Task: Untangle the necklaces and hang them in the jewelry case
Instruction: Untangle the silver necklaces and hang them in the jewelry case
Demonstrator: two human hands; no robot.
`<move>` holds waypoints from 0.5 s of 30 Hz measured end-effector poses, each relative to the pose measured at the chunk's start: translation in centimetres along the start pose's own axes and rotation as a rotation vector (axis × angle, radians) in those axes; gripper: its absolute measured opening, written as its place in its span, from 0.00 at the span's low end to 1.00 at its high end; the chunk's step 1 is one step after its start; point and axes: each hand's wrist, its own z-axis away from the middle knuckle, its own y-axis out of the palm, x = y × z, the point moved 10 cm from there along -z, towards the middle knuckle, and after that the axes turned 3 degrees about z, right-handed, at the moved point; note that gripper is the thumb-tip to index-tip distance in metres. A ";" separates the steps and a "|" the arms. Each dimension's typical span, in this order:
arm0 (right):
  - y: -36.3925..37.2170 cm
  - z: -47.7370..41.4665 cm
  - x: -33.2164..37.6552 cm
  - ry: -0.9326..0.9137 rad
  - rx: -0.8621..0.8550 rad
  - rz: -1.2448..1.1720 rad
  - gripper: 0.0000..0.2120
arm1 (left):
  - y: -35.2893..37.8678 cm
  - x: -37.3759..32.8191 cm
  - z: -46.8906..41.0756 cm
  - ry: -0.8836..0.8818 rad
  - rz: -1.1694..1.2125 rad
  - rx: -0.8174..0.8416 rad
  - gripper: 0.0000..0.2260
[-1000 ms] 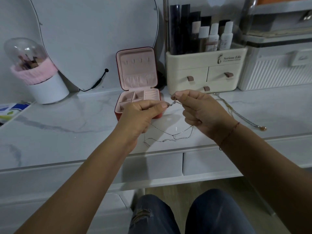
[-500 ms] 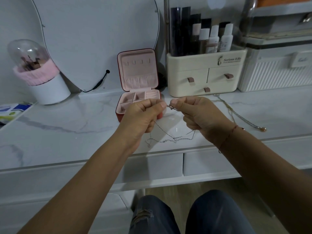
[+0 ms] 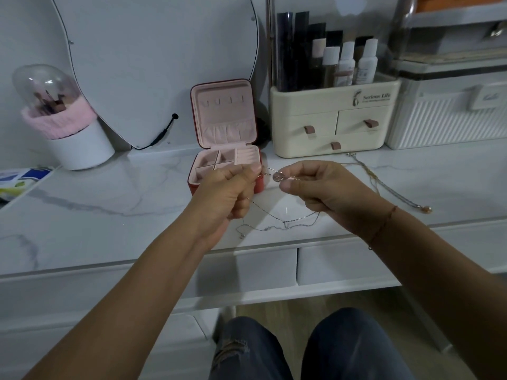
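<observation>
A thin silver necklace [image 3: 285, 221] hangs between both hands, its loose chain trailing onto the marble top near the front edge. My left hand [image 3: 227, 193] pinches one end of the chain. My right hand [image 3: 321, 189] pinches the chain beside a small round pendant [image 3: 278, 176]. Just behind the hands the red jewelry case [image 3: 223, 138] stands open, with a pink lining, a row of hooks in its raised lid and several compartments in its base. Other necklaces [image 3: 384, 185], gold and silver, lie stretched on the table to the right.
A cream drawer organiser [image 3: 329, 124] with bottles stands behind right, a ribbed white box [image 3: 444, 116] beside it. A round mirror [image 3: 153, 64] leans at the back, and a pink-and-white brush holder [image 3: 63, 119] sits at the left. My knees are under the table.
My hands have moved slightly apart, and the round pendant now shows between them. The chain hangs a little more stretched below.
</observation>
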 end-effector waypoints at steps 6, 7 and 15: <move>0.7 0.2 0.4 -0.067 0.021 -0.116 0.09 | 2.0 1.2 0.3 -0.144 0.315 0.132 0.08; 1.0 0.2 0.4 -0.064 0.037 -0.145 0.09 | 2.0 1.5 0.3 -0.163 0.349 0.128 0.08; 1.0 0.2 -2.1 0.116 -0.047 -0.352 0.08 | 1.7 2.9 0.4 -0.231 0.357 0.109 0.12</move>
